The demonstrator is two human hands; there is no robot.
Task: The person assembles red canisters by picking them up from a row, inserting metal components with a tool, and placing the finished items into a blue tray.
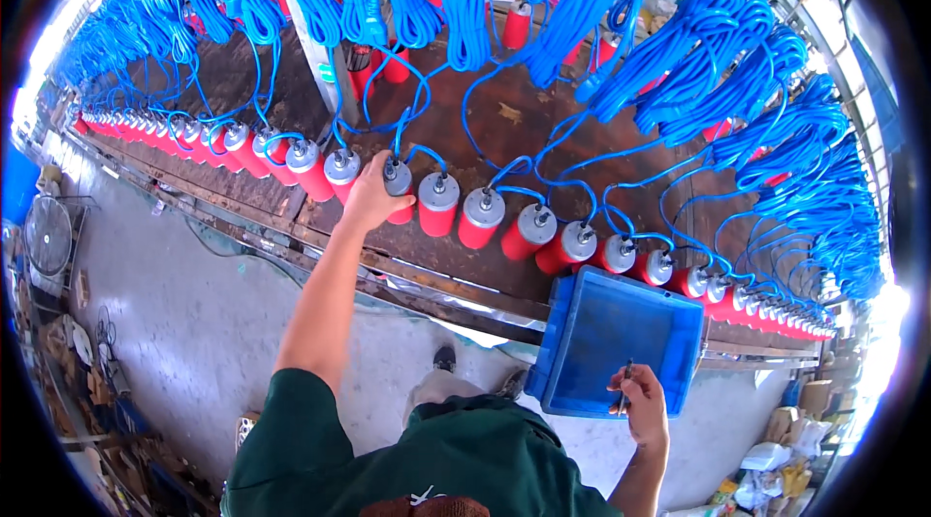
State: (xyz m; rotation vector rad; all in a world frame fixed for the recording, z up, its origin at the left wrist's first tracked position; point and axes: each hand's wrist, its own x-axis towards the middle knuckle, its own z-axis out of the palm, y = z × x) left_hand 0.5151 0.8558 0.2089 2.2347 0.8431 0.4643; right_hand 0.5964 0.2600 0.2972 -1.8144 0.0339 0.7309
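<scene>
A long row of red cylinders with grey caps stands along the near edge of a brown bench, each with a blue cable rising from its top. My left hand is wrapped round one red cylinder with a grey cap near the middle of the row, its thumb on the right side. Over the lower right part of a blue plastic bin, my right hand grips a slim dark pen-like tool upright between its fingers. The tool's exact kind does not show.
Coiled blue cables hang in bundles above the bench, their ends looping down to the cylinders. A pale post rises from the bench, left of centre. More red cylinders stand behind. A fan is on the far left; bags lie lower right.
</scene>
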